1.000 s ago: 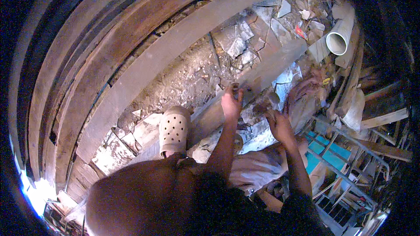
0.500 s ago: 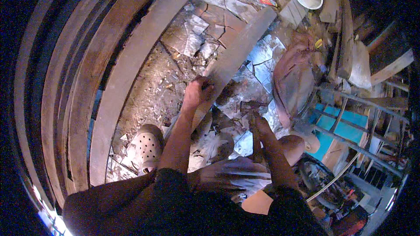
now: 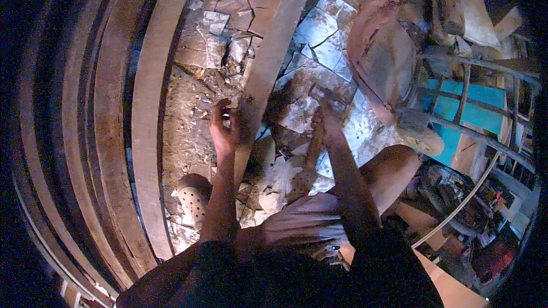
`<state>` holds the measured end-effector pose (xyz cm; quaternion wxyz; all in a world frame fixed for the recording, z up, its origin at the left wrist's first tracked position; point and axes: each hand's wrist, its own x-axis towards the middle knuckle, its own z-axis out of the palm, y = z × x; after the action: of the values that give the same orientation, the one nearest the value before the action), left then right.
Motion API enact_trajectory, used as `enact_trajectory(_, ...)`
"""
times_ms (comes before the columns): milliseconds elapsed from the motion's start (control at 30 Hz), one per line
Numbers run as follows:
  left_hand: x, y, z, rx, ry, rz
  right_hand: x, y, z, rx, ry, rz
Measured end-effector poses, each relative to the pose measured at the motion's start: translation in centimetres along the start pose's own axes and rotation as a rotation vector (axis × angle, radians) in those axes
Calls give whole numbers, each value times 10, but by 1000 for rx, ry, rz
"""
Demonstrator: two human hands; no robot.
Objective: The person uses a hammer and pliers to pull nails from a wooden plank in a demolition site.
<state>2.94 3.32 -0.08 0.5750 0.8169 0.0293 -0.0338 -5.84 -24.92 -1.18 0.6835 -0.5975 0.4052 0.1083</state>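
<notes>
Wooden plank (image 3: 277, 45) slants across the rubble-strewn ground between the hands. At its left edge the left hand (image 3: 224, 128) curls loosely, thumb and fingers parted; contact I cannot tell. Over broken tiles (image 3: 319, 25), the right hand (image 3: 328, 125) grips a hammer (image 3: 313, 153).

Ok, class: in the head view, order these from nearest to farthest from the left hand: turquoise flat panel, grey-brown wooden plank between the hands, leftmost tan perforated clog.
1. Grey-brown wooden plank: immediately right of the left hand.
2. Leftmost tan perforated clog: below the hand, slightly left.
3. Turquoise flat panel: far to the right.
</notes>
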Motion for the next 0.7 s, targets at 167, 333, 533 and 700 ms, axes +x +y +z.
enact_trajectory(167,-17,4,-5,215,-81,-118,-28,13,61,215,-129,390)
enact_trajectory(333,-19,-14,-12,369,-147,-201,-39,-19,51,384,-22,293)
enact_trajectory(533,-17,-4,9,162,-16,-81,7,9,24,463,75,231)
enact_trajectory(700,9,12,-11,34,102,-122,-25,51,82,567,-223,544)
